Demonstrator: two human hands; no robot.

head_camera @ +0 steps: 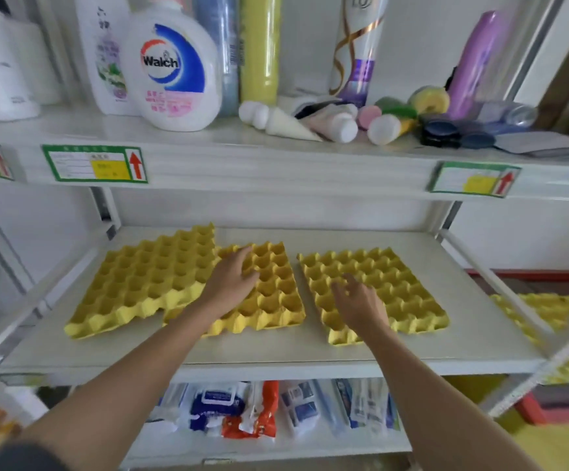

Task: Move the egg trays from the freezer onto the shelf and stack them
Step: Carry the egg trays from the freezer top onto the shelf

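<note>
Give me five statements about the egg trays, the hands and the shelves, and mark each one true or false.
1. Three yellow egg trays lie on the middle shelf. True: the left tray, the middle tray and the right tray.
2. The right tray sits on top of the middle tray. False: it lies apart, a strip of bare shelf between them.
3. The left hand rests on the middle tray. True.
4. The right hand holds a bottle. False: it holds nothing, its fingers spread over the right tray.
5. The Walch bottle stands on the bottom shelf. False: it stands on the top shelf.
</note>
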